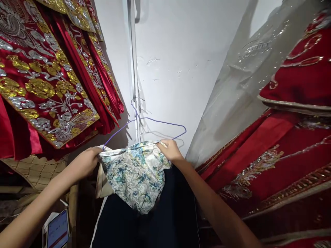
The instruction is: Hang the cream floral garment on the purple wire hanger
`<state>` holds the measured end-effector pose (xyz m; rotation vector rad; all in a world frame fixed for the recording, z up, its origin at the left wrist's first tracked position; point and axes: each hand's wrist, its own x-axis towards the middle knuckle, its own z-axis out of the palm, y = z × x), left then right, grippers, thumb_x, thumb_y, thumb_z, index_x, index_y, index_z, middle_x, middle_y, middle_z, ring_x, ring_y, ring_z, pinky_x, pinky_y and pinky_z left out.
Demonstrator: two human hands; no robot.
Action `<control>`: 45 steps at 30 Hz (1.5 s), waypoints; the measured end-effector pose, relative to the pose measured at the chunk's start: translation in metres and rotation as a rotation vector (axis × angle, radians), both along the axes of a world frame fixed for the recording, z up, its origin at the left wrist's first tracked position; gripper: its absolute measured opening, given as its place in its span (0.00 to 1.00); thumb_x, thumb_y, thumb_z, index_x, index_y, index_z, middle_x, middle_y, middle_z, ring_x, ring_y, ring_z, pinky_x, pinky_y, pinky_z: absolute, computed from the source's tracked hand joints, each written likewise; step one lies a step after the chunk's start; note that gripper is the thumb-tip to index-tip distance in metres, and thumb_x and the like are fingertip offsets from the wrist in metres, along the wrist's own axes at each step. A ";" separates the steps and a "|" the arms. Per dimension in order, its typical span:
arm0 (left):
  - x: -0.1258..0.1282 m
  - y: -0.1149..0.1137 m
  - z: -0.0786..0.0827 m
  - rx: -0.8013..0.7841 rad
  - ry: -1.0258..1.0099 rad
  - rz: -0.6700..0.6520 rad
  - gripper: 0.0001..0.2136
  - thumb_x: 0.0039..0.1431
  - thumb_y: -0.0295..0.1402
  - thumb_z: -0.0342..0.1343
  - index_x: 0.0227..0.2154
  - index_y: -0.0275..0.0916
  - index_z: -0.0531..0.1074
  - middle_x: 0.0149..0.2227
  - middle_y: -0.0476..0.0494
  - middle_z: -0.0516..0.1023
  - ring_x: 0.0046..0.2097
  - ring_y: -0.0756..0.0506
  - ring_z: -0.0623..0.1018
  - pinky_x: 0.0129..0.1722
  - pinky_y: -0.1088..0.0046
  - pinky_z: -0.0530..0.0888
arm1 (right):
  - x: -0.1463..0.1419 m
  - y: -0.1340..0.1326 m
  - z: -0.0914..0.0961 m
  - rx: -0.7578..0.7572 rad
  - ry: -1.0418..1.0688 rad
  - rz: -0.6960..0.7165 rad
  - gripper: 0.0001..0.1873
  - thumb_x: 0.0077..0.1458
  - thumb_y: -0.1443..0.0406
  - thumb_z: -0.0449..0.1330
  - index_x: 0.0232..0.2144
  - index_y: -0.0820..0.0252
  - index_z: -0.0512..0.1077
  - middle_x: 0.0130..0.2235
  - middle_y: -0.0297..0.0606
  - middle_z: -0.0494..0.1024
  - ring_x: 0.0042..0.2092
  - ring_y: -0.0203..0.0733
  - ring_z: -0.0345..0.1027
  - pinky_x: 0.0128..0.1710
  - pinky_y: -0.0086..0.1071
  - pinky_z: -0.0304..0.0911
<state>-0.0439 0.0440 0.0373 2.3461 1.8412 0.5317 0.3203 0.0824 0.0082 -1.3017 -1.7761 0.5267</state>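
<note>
A floral garment (137,175) in white, blue and green hangs down between my two hands, its top edge pulled out sideways. My left hand (91,158) is closed on the upper left corner of the cloth. On the other side my right hand (170,150) pinches the top edge between thumb and fingers. Behind the cloth is a purple wire hanger (160,121), hook upward. Its lower part is hidden by the garment and my hands, so I cannot tell whether the garment is fastened to it.
Red embroidered garments (46,86) with gold and silver sequins hang at the left. More red beaded clothing (284,165) and a sheer pale fabric (240,79) fill the right. A metal strip (133,51) runs down the white wall (181,44). A phone (58,229) lies lower left.
</note>
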 end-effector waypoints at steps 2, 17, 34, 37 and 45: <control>0.000 0.006 -0.001 -0.040 0.058 -0.004 0.15 0.54 0.28 0.45 0.36 0.40 0.76 0.42 0.41 0.81 0.46 0.39 0.78 0.46 0.68 0.70 | -0.003 -0.004 0.000 -0.010 -0.007 -0.011 0.20 0.54 0.57 0.54 0.19 0.56 0.48 0.22 0.28 0.48 0.26 0.32 0.46 0.26 0.30 0.42; 0.046 0.015 0.045 0.199 -0.281 -0.254 0.25 0.59 0.28 0.43 0.60 0.37 0.63 0.47 0.42 0.78 0.48 0.45 0.77 0.52 0.70 0.69 | -0.004 -0.017 0.013 -0.109 0.283 0.209 0.12 0.54 0.62 0.53 0.22 0.58 0.59 0.23 0.28 0.56 0.27 0.33 0.51 0.26 0.28 0.47; 0.023 0.019 0.075 -0.150 -0.602 -0.243 0.22 0.52 0.40 0.57 0.50 0.36 0.78 0.43 0.42 0.82 0.46 0.38 0.77 0.48 0.62 0.74 | 0.067 0.041 0.050 0.064 -0.041 -0.006 0.23 0.48 0.63 0.61 0.47 0.64 0.76 0.39 0.45 0.80 0.43 0.50 0.72 0.42 0.39 0.65; 0.016 0.025 0.064 -0.123 -0.690 -0.186 0.22 0.51 0.42 0.59 0.46 0.36 0.79 0.43 0.41 0.82 0.43 0.40 0.77 0.41 0.68 0.74 | 0.072 0.035 0.059 -0.087 0.061 0.158 0.19 0.49 0.59 0.64 0.41 0.64 0.80 0.41 0.47 0.82 0.45 0.52 0.74 0.43 0.39 0.67; -0.003 0.036 0.059 -0.359 -1.012 -0.077 0.19 0.49 0.42 0.65 0.41 0.35 0.75 0.32 0.42 0.78 0.28 0.49 0.74 0.24 0.76 0.70 | 0.102 0.023 0.106 -0.601 0.233 0.355 0.20 0.41 0.56 0.72 0.30 0.69 0.81 0.30 0.51 0.81 0.28 0.45 0.75 0.27 0.35 0.67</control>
